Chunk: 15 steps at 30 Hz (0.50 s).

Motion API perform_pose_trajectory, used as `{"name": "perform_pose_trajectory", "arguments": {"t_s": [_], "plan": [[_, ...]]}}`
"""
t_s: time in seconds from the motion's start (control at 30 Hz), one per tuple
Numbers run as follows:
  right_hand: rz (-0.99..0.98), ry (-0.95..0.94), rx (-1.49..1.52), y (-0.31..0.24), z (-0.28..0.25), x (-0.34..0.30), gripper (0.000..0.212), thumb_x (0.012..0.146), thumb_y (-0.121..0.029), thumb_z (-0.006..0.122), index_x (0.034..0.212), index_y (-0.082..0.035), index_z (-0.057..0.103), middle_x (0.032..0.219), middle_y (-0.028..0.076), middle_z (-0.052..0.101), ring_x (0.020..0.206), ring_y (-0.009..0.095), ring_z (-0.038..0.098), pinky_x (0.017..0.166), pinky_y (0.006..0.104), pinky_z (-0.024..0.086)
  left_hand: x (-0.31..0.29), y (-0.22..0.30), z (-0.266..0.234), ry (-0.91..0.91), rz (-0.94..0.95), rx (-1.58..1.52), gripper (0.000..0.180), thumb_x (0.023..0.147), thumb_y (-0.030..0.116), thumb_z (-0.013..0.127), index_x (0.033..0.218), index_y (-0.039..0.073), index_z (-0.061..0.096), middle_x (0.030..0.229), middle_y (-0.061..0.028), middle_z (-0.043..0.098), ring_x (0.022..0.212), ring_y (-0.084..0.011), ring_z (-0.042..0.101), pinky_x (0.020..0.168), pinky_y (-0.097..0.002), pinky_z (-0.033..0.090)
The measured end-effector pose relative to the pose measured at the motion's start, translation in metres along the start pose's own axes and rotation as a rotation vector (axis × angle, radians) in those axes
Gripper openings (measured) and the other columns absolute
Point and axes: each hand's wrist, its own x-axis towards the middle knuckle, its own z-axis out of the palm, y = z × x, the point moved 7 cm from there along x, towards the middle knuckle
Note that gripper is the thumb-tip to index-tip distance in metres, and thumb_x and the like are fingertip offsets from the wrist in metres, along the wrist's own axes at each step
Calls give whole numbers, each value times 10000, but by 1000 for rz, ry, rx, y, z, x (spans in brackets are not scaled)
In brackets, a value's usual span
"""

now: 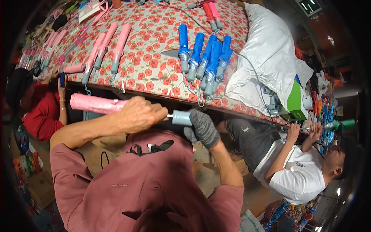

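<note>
My bare left hand [140, 114] is closed around the end of a folded pink umbrella [92, 103], which points left along the table's near edge. On my right hand [205, 129] is a dark grey knit glove. Its fingers grip a ribbed grey umbrella handle [180, 117]. A short piece of bright metal shaft [169, 115] shows between the left fingers and the handle. Both hands are in front of my body, just short of the table. The left fingertips hide where the shaft meets the pink cloth.
On the flower-patterned tablecloth [150, 42] lie several blue folded umbrellas [210, 71] and pink ones [121, 48]. A white sack [266, 46] holding grey handles [272, 101] stands at right, beside a green box [296, 102]. Co-workers sit left, in a red sleeve [44, 112], and right, in a white shirt [295, 172].
</note>
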Motion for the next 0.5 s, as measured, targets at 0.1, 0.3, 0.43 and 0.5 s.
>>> {"name": "perform_pose_trajectory", "arguments": {"t_s": [0.1, 0.3, 0.43, 0.5], "plan": [[-202, 49, -192, -36, -8, 12, 494, 869, -180, 743, 1324, -43, 607, 1219, 146, 662, 912, 349, 667, 862, 452, 551, -5, -13, 1, -45, -23, -48, 117, 955, 191, 575, 885, 100, 556, 764, -77, 656, 549, -276, 642, 473, -393, 458], [242, -243, -6, -58, -8, 18, 574, 839, -231, 768, 1363, -66, 601, 1292, 170, 642, 1014, 349, 665, 904, 455, 544, -17, -7, 21, -132, -27, -189, 148, 973, 248, 594, 891, 124, 584, 770, -81, 672, 562, -281, 650, 476, -392, 462], [345, -372, -89, -46, 4, 15, 573, 863, -309, 762, 1369, -93, 604, 1304, 183, 639, 1075, 368, 661, 951, 447, 536, -17, -12, 21, -129, -29, -224, 173, 984, 282, 609, 894, 134, 595, 773, -89, 686, 585, -299, 662, 517, -408, 490], [-225, 15, -476, -107, -18, 14, 507, 944, -418, 711, 1339, -115, 619, 1235, 187, 660, 1058, 404, 661, 975, 434, 531, -23, -27, 15, -185, -126, -462, 196, 992, 302, 620, 898, 133, 595, 781, -100, 699, 618, -325, 676, 586, -437, 531]]}}
